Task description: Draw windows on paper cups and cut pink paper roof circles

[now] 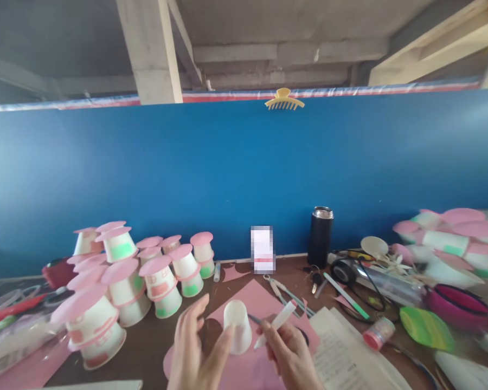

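Note:
A plain white paper cup (239, 330) stands on pink paper (248, 374) in front of me. My left hand (201, 346) is beside it on the left, fingers stretched apart. Its thumb overlaps the cup's edge; whether it touches or only passes in front, I cannot tell. In my right hand (288, 346) is a white marker (282, 317) with a red end, gripped between thumb and fingers. Its white tip points down-left, close to the cup's right side. A thin dark tool (254, 319) lies behind, partly hidden by the right hand.
Left of my hands stand several stacked cups (158, 279) with pink disc tops. A phone (262, 249) leans on the blue partition (236, 173). To the right are a black flask (320, 238), an open notebook (350, 352), a green-tipped marker (345, 295), cables, and heaped cups (447, 241).

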{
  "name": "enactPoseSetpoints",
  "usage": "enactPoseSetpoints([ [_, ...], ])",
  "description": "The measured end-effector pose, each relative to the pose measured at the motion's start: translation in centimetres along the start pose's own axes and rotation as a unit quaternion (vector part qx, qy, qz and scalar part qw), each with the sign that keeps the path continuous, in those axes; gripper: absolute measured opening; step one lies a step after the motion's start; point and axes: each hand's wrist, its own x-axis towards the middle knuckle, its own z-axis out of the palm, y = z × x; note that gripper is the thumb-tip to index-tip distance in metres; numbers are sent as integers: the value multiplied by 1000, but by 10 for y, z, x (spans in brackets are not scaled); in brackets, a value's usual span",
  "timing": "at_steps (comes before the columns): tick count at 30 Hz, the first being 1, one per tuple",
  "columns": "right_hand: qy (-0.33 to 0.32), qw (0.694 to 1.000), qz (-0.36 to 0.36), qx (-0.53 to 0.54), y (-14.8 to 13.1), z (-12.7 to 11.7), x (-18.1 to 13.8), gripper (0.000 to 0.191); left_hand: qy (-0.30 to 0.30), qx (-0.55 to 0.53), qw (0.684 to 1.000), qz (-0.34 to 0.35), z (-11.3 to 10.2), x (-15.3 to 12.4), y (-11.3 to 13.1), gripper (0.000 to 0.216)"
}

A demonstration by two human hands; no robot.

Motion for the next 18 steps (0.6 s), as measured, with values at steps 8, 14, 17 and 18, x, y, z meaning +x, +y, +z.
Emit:
enactPoseSetpoints([
  [8, 16, 1000, 2, -6, -3, -3, 0, 56, -49, 79, 992, 88, 48, 26, -33, 74],
  [14, 60, 998, -13, -11, -6, -3, -1, 54, -111, -138, 983, 55, 39, 26, -10, 56],
  [17, 99, 991, -69, -52, -4, -2, -6, 54, -154, -328, 932, 2, 34, 28, -6, 70],
  [18, 109, 987, -94, -75, -1, -1, -8, 53, -163, -380, 910, -19, 34, 28, -8, 74],
])
